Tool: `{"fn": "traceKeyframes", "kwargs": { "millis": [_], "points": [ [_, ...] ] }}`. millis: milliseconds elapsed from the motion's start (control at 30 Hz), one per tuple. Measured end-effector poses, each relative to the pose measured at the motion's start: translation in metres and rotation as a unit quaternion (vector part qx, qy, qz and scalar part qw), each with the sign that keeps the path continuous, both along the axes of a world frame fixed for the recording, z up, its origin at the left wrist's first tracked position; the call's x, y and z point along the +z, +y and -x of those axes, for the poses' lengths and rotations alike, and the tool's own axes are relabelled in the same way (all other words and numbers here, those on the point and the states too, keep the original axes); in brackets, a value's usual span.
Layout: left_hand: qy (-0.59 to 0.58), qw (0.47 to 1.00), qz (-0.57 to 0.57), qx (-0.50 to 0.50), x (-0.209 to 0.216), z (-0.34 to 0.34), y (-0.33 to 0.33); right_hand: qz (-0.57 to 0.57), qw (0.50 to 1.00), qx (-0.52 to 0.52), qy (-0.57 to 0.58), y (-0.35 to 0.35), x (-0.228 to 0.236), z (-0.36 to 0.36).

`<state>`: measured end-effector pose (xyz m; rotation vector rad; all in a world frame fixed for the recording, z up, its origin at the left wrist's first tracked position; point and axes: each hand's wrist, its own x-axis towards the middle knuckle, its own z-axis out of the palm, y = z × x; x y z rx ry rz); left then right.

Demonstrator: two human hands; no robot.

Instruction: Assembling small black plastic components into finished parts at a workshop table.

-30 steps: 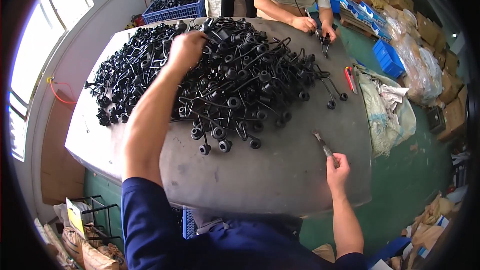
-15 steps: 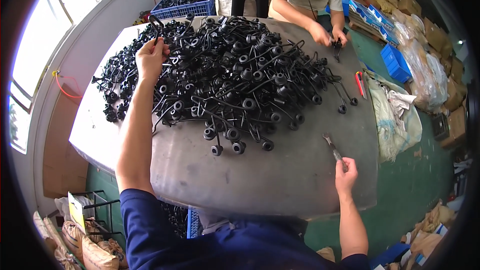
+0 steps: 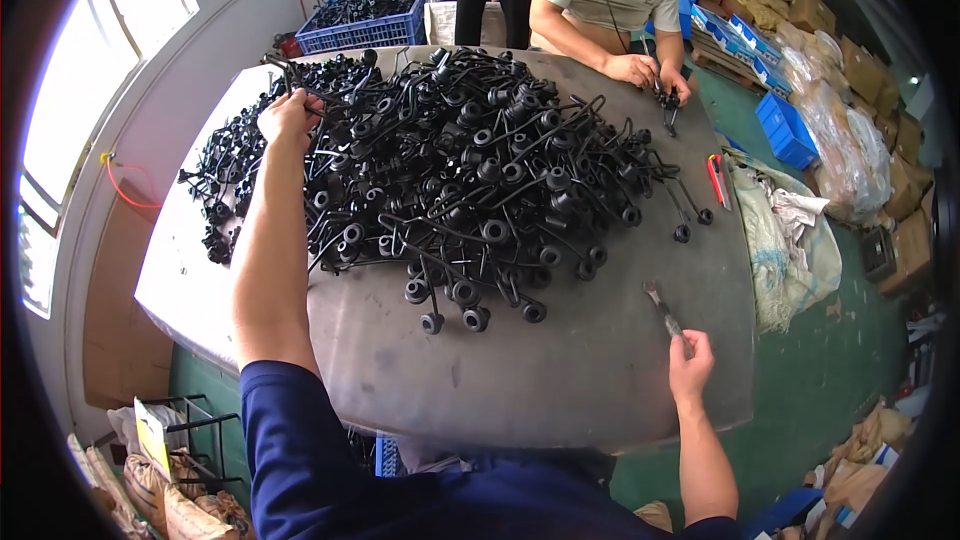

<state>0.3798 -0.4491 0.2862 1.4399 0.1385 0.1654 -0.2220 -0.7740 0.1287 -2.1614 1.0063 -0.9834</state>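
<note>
The left hand [image 3: 286, 121], at the pile's [image 3: 470, 160] far left, grips a bent black part [image 3: 287, 72], partly hidden by fingers; the right hand [image 3: 690, 365] covers the handle of a metal-headed tool [image 3: 667, 315], desk's [image 3: 590, 385] near right. The near-left yellow-and-white card [image 3: 152, 437] is too small to read.

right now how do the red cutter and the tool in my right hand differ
The red cutter lies unheld near the right edge of the table, while the tool is gripped in your right hand. The cutter is mostly red; the tool looks dull grey. The tool widens at its far tip; the cutter looks more even. Both are slim and long.
</note>
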Motion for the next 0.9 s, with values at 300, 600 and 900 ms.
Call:
{"fn": "traceKeyframes", "kwargs": {
  "millis": [300, 600, 900],
  "points": [
    [-0.277, 0.933, -0.226, -0.028, 0.039, 0.054, -0.031, -0.018, 1.0, -0.004, -0.004, -0.003, -0.002, -0.001],
    [-0.144, 0.93, -0.231, -0.248, 0.051, 0.053, -0.031, -0.021, 0.999, 0.001, -0.025, -0.002, -0.001, -0.002],
    [-0.043, 0.997, -0.066, 0.007, 0.001, 0.002, -0.011, 0.002, 1.0, -0.004, 0.007, 0.003, 0.003, -0.005]
  ]
}}
